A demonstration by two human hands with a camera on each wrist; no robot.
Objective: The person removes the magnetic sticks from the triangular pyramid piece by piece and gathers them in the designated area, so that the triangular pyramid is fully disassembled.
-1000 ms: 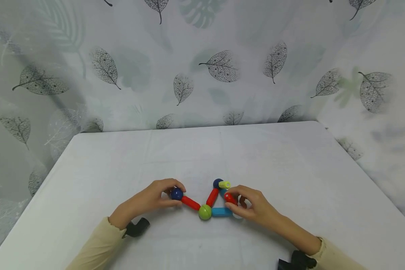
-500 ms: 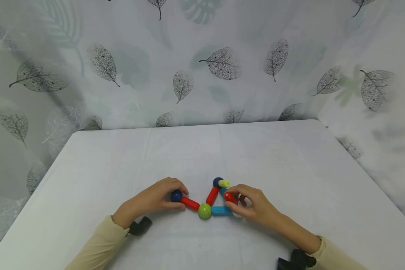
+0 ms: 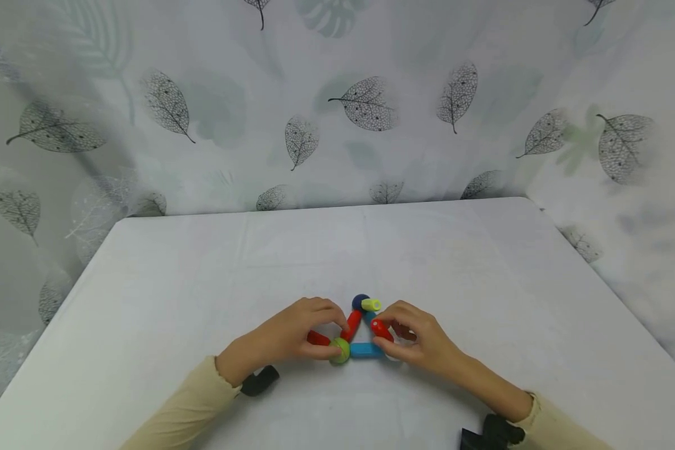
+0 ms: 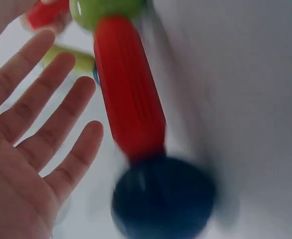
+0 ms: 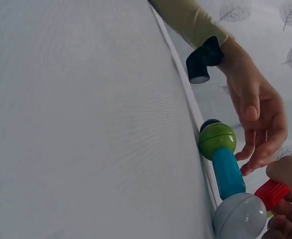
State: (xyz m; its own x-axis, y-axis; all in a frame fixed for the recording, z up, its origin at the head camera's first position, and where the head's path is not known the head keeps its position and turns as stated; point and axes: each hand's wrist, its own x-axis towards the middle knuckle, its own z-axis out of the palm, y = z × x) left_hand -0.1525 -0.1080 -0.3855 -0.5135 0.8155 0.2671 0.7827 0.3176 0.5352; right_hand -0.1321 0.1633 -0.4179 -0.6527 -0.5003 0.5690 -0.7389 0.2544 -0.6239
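Observation:
Magnetic rods and balls form a small frame on the table. My left hand (image 3: 295,331) hovers around the green ball (image 3: 345,351), its fingers spread in the left wrist view. A red rod (image 4: 130,89) runs from that ball to a dark blue ball (image 4: 163,199), which the left hand hides in the head view. My right hand (image 3: 424,334) pinches another red rod (image 3: 381,330) that rises at the white ball (image 5: 240,217). A light blue rod (image 3: 365,350) joins the green and white balls. Behind, a third red rod (image 3: 353,322) leads to another blue ball (image 3: 360,302).
A yellow-green rod (image 3: 372,305) sticks out from the rear blue ball. The white-covered table (image 3: 202,269) reaches back to a leaf-patterned curtain (image 3: 219,112). Black wrist mounts (image 3: 260,380) sit under both wrists.
My left hand has let go of the dark blue ball at the left end and moved right, over to the green ball. The right hand keeps its hold on the red rod.

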